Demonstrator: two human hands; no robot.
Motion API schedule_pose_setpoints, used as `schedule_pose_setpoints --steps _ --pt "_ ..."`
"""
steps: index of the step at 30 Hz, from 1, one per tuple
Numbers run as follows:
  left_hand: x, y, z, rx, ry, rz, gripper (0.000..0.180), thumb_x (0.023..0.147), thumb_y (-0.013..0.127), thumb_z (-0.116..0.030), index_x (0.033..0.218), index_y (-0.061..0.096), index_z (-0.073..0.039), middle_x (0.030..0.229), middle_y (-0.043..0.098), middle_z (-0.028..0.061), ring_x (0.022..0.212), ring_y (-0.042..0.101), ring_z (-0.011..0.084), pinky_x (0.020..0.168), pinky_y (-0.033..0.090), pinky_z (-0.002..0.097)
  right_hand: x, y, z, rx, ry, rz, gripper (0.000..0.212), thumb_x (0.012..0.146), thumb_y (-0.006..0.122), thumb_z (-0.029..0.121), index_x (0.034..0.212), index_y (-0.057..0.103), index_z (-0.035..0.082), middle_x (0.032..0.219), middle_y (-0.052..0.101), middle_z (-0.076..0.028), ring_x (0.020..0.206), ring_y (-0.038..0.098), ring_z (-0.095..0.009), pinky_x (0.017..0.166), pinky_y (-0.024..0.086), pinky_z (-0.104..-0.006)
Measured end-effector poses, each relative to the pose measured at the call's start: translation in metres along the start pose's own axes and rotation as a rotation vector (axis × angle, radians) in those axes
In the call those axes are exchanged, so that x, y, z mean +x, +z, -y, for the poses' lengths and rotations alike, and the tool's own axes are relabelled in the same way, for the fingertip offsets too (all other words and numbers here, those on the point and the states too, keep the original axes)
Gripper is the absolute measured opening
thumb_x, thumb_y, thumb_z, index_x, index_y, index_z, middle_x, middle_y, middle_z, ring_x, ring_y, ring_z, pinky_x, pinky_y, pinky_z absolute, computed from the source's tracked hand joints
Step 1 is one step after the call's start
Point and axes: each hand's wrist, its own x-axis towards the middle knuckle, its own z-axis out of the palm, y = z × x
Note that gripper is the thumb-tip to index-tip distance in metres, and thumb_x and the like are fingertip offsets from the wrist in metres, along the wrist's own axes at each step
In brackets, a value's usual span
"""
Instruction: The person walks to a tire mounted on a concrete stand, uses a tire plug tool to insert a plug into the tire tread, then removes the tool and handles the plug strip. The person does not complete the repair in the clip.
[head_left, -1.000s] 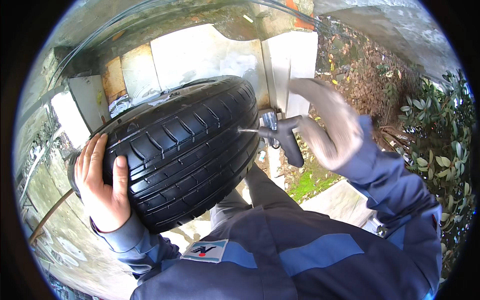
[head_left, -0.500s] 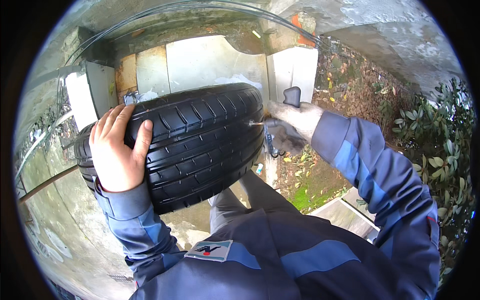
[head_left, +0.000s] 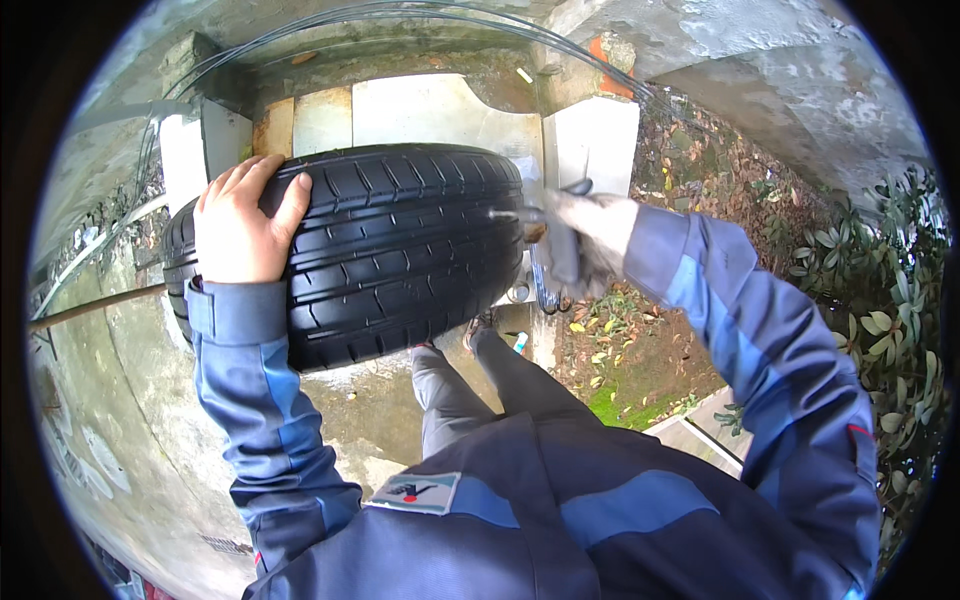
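A black tyre [head_left: 400, 240] stands in front of me, its grooved tread facing up toward me. My left hand [head_left: 245, 220] lies on the tread's left part, fingers spread over the far side and thumb apart. My right hand [head_left: 600, 225], blurred by motion, is closed round the dark handle [head_left: 577, 187] of a tool with a thin metal shaft. The shaft [head_left: 512, 214] points left to the tread near the tyre's right edge. Its tip is at the tread; I cannot tell how deep it sits. Part of the handle is hidden by the hand.
Beyond the tyre lies a pale panel [head_left: 430, 108], with dark cables [head_left: 400, 10] above it. A blue and dark item [head_left: 545, 290] is below my right hand. Leafy plants [head_left: 890, 330] grow on the right. A brown rod [head_left: 95, 307] reaches the tyre's left side.
The tyre sits slightly higher in view, with its near edge farther from my body. My left hand moved up with it. My right hand and the tool have shifted a little and are more blurred.
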Motion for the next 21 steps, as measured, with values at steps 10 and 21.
schedule_pose_setpoints --steps 10,21 --pt "0.001 0.008 0.012 0.082 -0.049 0.039 0.043 0.096 0.070 -0.041 0.116 0.077 -0.004 0.117 0.076 0.0151 0.112 0.069 0.0353 0.103 0.051 0.0433 -0.011 -0.033 -0.012 -1.769 -1.294 -0.572 0.037 0.087 0.064 0.024 0.119 0.066 0.005 0.108 0.068 -0.013 0.101 0.068 -0.030 0.088 0.055 -0.0451" --pt "0.006 0.010 0.015 0.097 -0.136 0.144 0.055 0.095 0.064 -0.057 0.123 0.077 -0.011 0.126 0.074 0.0097 0.121 0.066 0.0305 0.110 0.044 0.0446 0.031 -0.042 0.000 -0.981 -0.565 -0.310 0.044 0.106 0.054 0.048 0.113 0.071 0.008 0.080 0.072 -0.012 0.068 0.068 -0.028 0.063 0.053 -0.0405"
